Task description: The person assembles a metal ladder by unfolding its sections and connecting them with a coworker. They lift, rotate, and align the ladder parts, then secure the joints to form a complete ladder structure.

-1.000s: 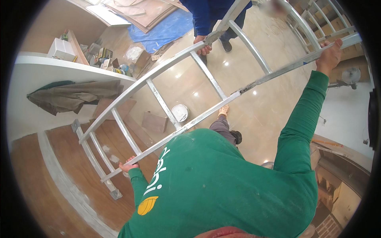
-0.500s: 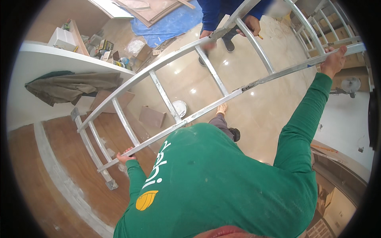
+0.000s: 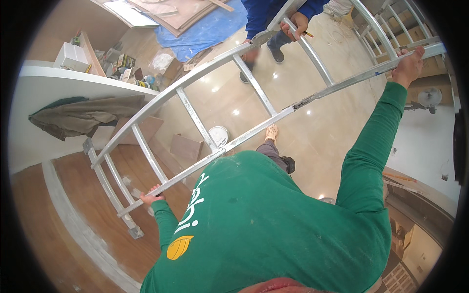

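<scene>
A long silver folding ladder (image 3: 254, 130) spans the view at a slant, from low left to upper right, with hinges partway along its rails. My left hand (image 3: 153, 195) is closed round the near rail at the lower left, close to the ladder's wide foot bar (image 3: 111, 188). Far out to the right, my right hand (image 3: 409, 68) grips the same rail. Across from me, a person in blue sleeves has one hand (image 3: 297, 24) at a rung, with a thin pencil-like stick between the fingers. Their other hand is blurred, near the far hinge (image 3: 264, 38).
A white bucket (image 3: 218, 136) stands on the glossy floor beneath the ladder, beside a brown board (image 3: 186, 147). A jacket (image 3: 88, 113) hangs on the white ledge (image 3: 93, 78) at left. Blue sheeting (image 3: 205, 29) lies at the back; another ladder (image 3: 403, 34) stands at upper right.
The ladder has shifted slightly left and up in the view, both my hands still on it. The other person's pencil hand has moved left and up; their other hand has dropped from the hinge.
</scene>
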`<state>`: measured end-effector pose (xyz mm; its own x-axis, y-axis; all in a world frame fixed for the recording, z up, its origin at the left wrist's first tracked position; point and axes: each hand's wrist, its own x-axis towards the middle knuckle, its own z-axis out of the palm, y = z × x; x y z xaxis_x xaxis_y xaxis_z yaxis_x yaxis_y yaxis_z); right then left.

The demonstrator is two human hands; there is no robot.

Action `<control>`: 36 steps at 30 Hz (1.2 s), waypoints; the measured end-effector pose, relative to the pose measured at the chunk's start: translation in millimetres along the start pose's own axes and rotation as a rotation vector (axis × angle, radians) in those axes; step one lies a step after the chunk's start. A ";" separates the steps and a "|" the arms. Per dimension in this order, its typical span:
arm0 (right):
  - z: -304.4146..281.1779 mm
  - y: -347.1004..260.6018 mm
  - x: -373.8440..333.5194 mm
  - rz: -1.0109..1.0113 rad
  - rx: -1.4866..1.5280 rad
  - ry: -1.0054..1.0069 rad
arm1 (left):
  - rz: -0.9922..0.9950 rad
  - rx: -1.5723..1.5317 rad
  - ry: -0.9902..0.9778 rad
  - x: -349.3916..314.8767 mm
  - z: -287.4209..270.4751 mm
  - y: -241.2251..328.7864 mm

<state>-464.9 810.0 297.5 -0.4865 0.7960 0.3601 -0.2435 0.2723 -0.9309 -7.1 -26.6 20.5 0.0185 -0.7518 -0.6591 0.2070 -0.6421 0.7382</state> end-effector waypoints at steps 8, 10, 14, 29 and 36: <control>6.4 -20.7 -8.8 0.013 0.047 0.006 | -0.008 -0.004 0.005 7.4 -3.4 -1.3; 6.1 -21.6 -11.1 0.027 0.116 0.005 | -0.017 0.004 0.014 8.7 -2.2 -0.7; 0.9 -13.7 -12.8 -0.025 0.098 0.042 | 0.025 0.011 0.011 9.6 0.6 -0.3; -14.8 62.1 -40.0 -0.109 0.184 0.022 | 0.241 -0.024 0.025 -48.1 19.4 11.1; -24.7 106.1 -61.7 -0.172 0.137 0.026 | 0.287 -0.070 -0.068 -91.1 28.9 11.5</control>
<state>-440.0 803.2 175.0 -0.4066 0.7586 0.5092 -0.4333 0.3306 -0.8385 -34.7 30.1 93.2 0.0211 -0.9109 -0.4122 0.2696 -0.3918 0.8797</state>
